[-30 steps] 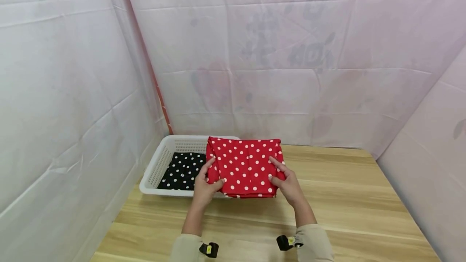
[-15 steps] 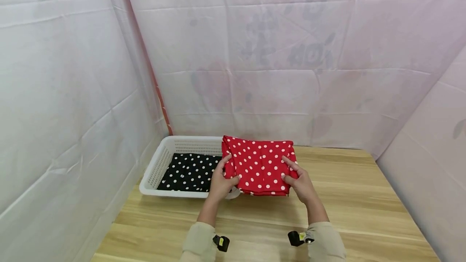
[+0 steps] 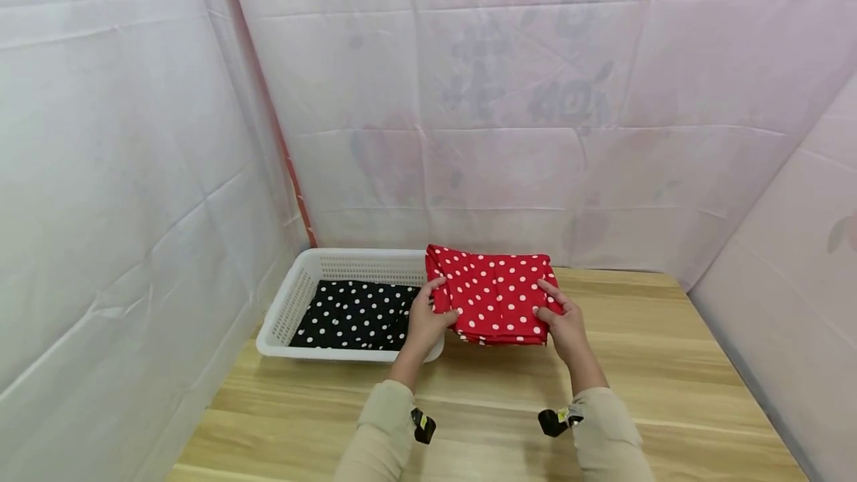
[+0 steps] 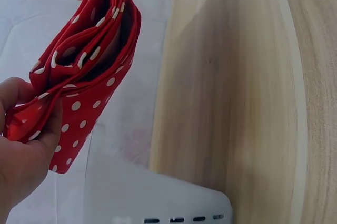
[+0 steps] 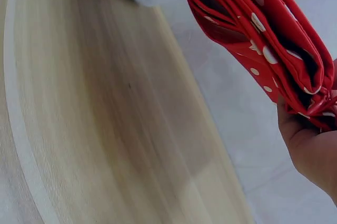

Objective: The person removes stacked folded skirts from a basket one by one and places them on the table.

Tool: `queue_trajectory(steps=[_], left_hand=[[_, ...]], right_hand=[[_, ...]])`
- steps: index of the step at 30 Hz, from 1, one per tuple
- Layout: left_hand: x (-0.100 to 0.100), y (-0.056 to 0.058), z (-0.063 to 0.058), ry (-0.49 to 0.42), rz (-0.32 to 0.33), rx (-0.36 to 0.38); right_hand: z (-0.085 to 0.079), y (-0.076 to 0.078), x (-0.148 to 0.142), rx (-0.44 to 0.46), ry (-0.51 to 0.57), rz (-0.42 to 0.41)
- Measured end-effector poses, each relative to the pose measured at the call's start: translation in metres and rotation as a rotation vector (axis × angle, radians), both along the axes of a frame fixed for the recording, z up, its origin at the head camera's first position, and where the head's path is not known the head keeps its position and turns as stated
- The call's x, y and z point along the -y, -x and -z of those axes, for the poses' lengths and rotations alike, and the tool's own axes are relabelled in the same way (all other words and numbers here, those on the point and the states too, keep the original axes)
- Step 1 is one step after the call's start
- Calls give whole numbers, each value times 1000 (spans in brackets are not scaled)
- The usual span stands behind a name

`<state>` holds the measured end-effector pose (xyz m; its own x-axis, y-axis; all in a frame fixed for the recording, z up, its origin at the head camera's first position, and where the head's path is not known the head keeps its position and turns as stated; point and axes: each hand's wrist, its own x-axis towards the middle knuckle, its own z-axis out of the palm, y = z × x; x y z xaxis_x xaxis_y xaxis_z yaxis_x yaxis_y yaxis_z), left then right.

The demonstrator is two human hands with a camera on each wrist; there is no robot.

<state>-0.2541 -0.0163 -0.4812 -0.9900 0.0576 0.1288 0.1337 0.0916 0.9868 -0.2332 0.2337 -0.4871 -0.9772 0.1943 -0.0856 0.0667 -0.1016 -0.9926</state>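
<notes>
Red cloth [image 3: 498, 292]: white-dotted and folded into a rough rectangle, held up off the bench [image 3: 643, 363] between the two hands; in the head view it covers part of the basket's right end.
Folds: several layers stacked together, their edges bulging and parting in both wrist views.
Left hand [image 3: 425, 318]: pinching the cloth's left edge, thumb on the near face; the left wrist view shows the layers squeezed between thumb and fingers.
Right hand [image 3: 565, 322]: pinching the opposite edge, thumb and a finger lying on the dotted face.
White basket [image 3: 328, 354]: a shallow rectangle with slotted walls, standing on the bench towards its left end, just beside the left hand in the head view.
Black cloth [image 3: 358, 315]: white-dotted too, lying flat inside the basket.
Sleeves [image 3: 384, 422]: beige, each with a small black device [image 3: 423, 426] at the wrist.
Bench: pale wood grain.
Backdrop [image 3: 495, 95]: pale, creased sheeting with faint printed marks; a red strip [image 3: 298, 199] runs down the left corner.
</notes>
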Motion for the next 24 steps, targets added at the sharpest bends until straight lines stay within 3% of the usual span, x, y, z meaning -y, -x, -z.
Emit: queue_trajectory(steps=[11,16,21,24], left_hand=[[-33,19,0,111,-71,88],[-44,27,-2,203,-26,55],[-54,32,-1,220,43,59],[-59,35,3,235,47,66]], right_hand=[[2,17,-20,84,92,64],[1,25,-27,117,136,53],[-2,32,-29,132,173,38],[-3,36,-29,145,203,19]])
